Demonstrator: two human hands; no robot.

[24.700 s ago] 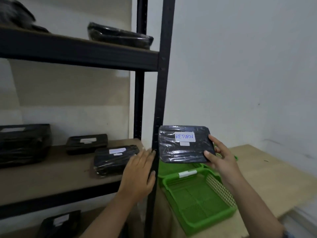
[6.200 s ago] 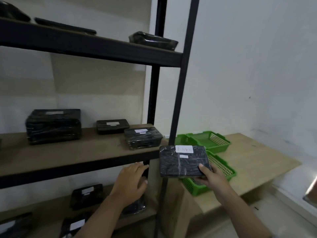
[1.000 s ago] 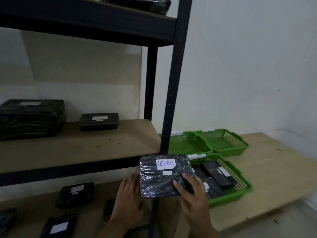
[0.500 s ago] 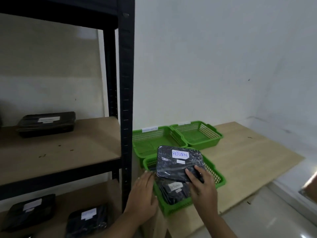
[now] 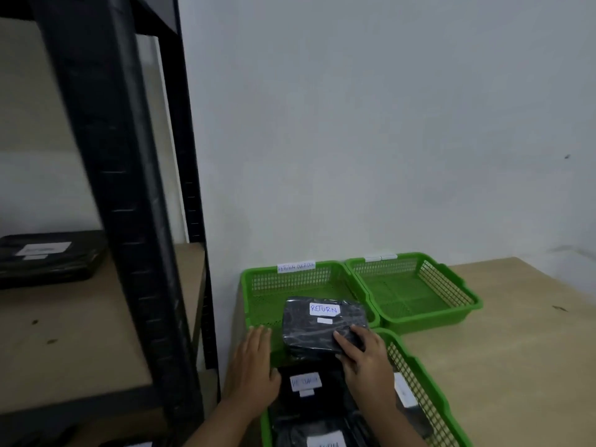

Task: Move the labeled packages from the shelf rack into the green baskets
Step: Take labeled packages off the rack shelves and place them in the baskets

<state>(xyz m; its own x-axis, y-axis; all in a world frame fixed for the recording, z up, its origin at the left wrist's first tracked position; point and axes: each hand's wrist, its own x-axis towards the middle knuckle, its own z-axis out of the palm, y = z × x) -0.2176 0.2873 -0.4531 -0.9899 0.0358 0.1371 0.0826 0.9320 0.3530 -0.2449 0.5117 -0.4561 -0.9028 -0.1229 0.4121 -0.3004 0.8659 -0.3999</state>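
Observation:
My right hand [image 5: 364, 359] grips a black wrapped package [image 5: 317, 327] with a white "RETURN" label, held over the far end of the near green basket [image 5: 419, 382]. That basket holds several black labeled packages [image 5: 304, 387]. My left hand [image 5: 253, 366] rests flat on the basket's left rim, fingers spread, holding nothing. Behind stand two more green baskets, the left one [image 5: 290, 282] tagged "RETURN OVERDUE" and the right one [image 5: 416, 291] with nothing in it. One black labeled package [image 5: 48, 258] lies on the shelf rack [image 5: 122, 188] at the left.
The baskets sit on a light wooden table [image 5: 516, 350] against a white wall. The rack's black upright post stands close at the left. On the lower shelf at the bottom left, more dark packages are partly visible.
The view has moved closer and down to the baskets. My right hand has lowered the RETURN package toward the near basket. My left hand stays at the basket's left rim.

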